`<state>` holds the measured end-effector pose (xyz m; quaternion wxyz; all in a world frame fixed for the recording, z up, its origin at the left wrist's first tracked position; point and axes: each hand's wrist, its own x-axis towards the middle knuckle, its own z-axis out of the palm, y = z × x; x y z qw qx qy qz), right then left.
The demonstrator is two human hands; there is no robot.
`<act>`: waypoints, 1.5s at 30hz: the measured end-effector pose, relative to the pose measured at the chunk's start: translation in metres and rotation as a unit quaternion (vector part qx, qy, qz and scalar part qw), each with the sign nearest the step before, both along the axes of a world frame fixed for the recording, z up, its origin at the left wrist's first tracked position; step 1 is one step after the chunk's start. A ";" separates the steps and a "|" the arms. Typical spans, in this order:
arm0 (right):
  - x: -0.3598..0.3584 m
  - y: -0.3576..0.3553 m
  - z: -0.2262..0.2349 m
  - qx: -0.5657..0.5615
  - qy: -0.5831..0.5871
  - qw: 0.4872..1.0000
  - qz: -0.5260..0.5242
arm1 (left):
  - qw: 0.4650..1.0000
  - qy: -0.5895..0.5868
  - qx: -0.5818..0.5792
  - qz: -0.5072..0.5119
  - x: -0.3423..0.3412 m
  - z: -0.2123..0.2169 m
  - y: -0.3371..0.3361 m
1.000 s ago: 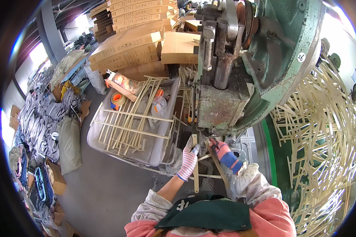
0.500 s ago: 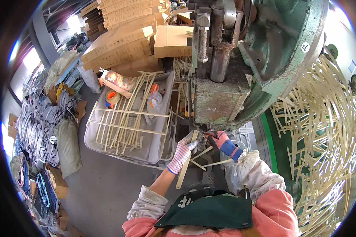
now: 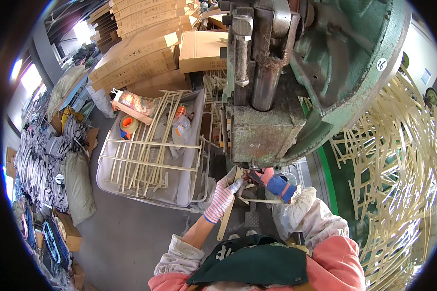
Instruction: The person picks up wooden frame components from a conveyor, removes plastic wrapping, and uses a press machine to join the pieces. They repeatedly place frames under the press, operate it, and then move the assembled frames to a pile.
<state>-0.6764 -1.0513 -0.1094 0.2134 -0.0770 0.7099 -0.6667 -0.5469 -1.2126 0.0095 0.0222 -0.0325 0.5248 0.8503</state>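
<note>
My left hand (image 3: 223, 195), in a striped white-and-pink glove, is closed around a flat cream-coloured strip (image 3: 225, 222). The strip slants, its rounded lower end nearer my body and its upper end just below the head of a green press (image 3: 267, 133). Close beside it, my right hand (image 3: 273, 181), in a pink-and-blue glove with dark fingertips, has its fingers bent together under the press head. What those fingers hold, if anything, is too small and shaded to make out. Another cream strip (image 3: 263, 201) lies below my right hand.
At the left stands a white tub (image 3: 184, 186) bearing a rack of cream strips, with a tape roll (image 3: 128, 124) inside. Cardboard boxes (image 3: 202, 51) are stacked behind. A large heap of strips (image 3: 398, 160) fills the right side. Grey bundles (image 3: 43, 160) are piled far left.
The view has shifted slightly, and the press looks closer. My right hand has come nearer my left, further beneath the press head. My left hand keeps hold of the strip.
</note>
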 end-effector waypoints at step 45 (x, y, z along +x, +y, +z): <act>0.097 0.062 0.086 0.116 0.059 0.988 0.079 | 0.955 -0.067 -0.280 -0.065 0.063 -0.008 -0.026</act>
